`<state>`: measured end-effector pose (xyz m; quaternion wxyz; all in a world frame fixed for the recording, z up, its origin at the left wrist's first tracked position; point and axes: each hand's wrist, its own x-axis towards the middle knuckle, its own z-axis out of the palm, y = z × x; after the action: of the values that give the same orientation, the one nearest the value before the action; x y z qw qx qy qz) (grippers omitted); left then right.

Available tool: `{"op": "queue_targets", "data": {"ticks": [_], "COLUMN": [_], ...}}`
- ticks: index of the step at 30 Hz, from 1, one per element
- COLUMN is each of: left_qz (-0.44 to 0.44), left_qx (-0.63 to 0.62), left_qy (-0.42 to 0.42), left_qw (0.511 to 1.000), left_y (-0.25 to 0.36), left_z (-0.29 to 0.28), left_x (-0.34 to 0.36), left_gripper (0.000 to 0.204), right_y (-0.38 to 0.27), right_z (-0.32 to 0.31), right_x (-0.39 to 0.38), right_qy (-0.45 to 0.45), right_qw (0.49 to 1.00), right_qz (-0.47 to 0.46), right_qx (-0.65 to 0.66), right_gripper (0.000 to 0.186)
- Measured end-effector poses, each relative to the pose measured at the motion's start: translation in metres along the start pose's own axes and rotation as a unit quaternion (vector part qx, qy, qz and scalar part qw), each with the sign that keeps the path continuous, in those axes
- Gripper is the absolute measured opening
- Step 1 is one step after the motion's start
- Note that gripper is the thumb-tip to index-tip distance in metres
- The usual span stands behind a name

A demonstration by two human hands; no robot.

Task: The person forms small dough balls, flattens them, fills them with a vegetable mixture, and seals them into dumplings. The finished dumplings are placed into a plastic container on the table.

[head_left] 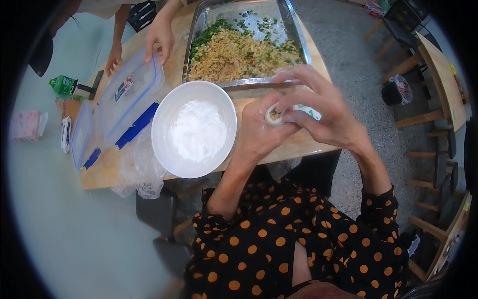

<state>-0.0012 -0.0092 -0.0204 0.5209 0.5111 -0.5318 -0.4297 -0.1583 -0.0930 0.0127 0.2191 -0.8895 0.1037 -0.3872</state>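
Both hands pinch a small dumpling at the near edge of a wooden table.

On the table (298, 144): clear lidded boxes (130, 94) toward the left edge, a white bowl (164, 144) of flour, a steel tray (294, 30) of filling toward the far edge. The left hand (256, 132) cups the dumpling (273, 115); the right hand (323, 107) closes over it. Speckled floor and wooden chairs lie to the right.

Left hand (256, 132) cups filled dumpling (273, 115), right hand (323, 112) fingers pinching it, beside white flour bowl (172, 149)
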Motion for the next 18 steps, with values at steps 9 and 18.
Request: {"op": "queue_targets", "data": {"ticks": [9,18], "left_qz": [-0.042,-0.004], "left_qx": [-0.036,-0.034], "left_qy": [-0.035,-0.009], "left_qw": [0.998,0.999], "left_y": [0.01,0.0], "left_z": [-0.001,0.0], "left_x": [-0.002,0.0], "left_gripper": [0.037,0.038], "right_y": [0.006,-0.001], "right_z": [-0.007,0.005], "right_x": [0.005,-0.001], "right_qy": [-0.048,0.013], "right_qw": [0.993,1.0], "right_qz": [-0.101,-0.019], "right_qx": [-0.044,0.0], "right_gripper": [0.014,0.018]}}
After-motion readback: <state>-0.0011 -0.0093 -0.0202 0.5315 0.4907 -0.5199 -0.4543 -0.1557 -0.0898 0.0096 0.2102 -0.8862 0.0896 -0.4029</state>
